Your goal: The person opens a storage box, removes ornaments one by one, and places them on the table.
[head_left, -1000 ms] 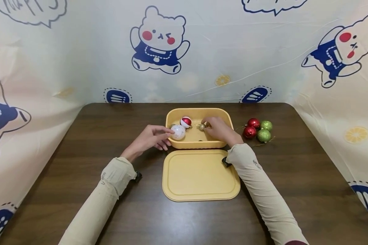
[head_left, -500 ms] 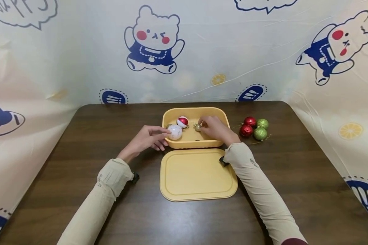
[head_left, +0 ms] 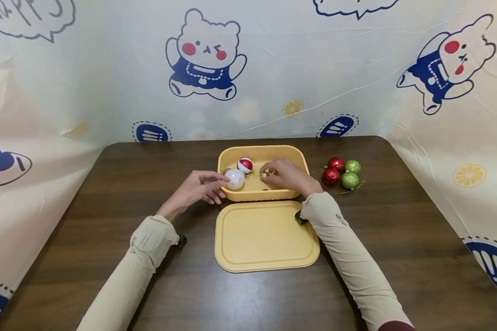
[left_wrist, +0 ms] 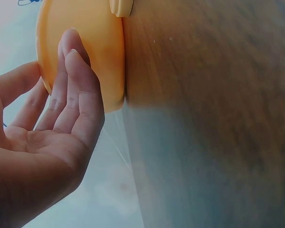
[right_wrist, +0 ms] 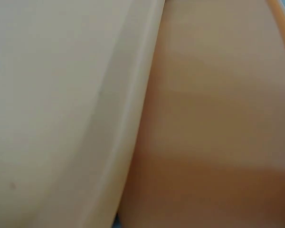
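Baubles sit in and beside a yellow box [head_left: 302,158] at the centre of the head view. A white bauble [head_left: 234,179] lies at the box's left inner wall, a red-and-white bauble [head_left: 245,165] just behind it, and a small gold bauble [head_left: 264,175] near the middle of the box.

Hidden or unclear: the right wrist view shows only blurred yellow plastic, with no fingers in sight. The left wrist view cuts off the box [left_wrist: 92,52] at the upper left of the frame. The right palm hides part of the box floor.

Left hand [head_left: 199,188] stands at the box's left outer wall. Its fingers [left_wrist: 73,76] are nearly straight and relaxed, their tips lying against the wall; the thumb and forefinger reach the white bauble, though whether they pinch it cannot be told.

Right hand [head_left: 287,176] lies inside the box, its curled fingertips closed on the small gold bauble.

Lid [head_left: 266,236], yellow, lies flat on the brown table [head_left: 397,239] just below the box. Two red baubles [head_left: 333,170] and two green baubles [head_left: 350,174] cluster right of the box.

Writing: small print on both sleeves is too small to read. The backdrop [head_left: 107,69] carries bear cartoons, and lettering at the upper left is cut off.
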Available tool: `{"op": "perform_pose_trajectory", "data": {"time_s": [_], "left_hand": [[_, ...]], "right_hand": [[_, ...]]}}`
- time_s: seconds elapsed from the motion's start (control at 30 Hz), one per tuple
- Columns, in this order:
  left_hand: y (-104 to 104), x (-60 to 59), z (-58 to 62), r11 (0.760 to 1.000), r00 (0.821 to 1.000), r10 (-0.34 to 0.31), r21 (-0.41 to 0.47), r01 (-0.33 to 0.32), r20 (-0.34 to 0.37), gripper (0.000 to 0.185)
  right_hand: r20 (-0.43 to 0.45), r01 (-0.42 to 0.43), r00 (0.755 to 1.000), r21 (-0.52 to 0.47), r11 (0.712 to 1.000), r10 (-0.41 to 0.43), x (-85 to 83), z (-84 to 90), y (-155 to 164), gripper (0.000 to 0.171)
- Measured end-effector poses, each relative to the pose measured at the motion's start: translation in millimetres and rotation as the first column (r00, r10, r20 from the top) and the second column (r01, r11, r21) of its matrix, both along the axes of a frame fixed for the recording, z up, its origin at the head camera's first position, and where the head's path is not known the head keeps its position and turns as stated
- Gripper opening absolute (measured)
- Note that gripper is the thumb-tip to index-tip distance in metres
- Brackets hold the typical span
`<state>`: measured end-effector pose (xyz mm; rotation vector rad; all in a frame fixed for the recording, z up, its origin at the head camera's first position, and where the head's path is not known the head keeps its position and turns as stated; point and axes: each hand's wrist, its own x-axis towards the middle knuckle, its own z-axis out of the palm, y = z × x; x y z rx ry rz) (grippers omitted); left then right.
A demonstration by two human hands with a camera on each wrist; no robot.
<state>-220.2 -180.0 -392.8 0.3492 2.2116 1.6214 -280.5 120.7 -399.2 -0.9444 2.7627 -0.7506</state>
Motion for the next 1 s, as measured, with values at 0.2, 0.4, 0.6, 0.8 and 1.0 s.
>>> {"op": "perform_pose_trajectory", "data": {"time_s": [0.2, 0.4, 0.6, 0.8, 1.0], "left_hand": [[0.2, -1.5, -0.2, 1.000, 1.000, -0.006, -0.005, 0.006, -0.012, 0.030], [0.8, -0.3, 0.6, 1.000, 1.000, 0.002, -0.008, -0.002, -0.009, 0.028], [0.1, -1.4, -3.0, 1.000, 1.000, -0.003, -0.009, 0.003, -0.006, 0.030], [1.0, -1.9, -2.8, 1.000, 1.000, 0.004, -0.013, -0.004, -0.006, 0.030], [-1.0, -0.8, 0.7, 1.000, 1.000, 0.003, -0.007, -0.003, -0.009, 0.031]], "right_hand": [[0.000, 0.060, 0.998, -0.034, 0.998, -0.060, 0.1, 0.2, 1.3, 0.017], [-0.025, 0.096, 0.995, -0.053, 0.994, -0.097, -0.5, 0.1, 2.0, 0.017], [-0.015, 0.124, 0.992, -0.069, 0.990, -0.125, -0.4, -0.5, 2.8, 0.020], [-0.036, 0.125, 0.991, -0.098, 0.987, -0.129, 0.9, 1.0, 2.3, 0.019], [-0.051, 0.129, 0.989, -0.112, 0.985, -0.136, 5.9, 8.7, 0.3, 0.017]]}}
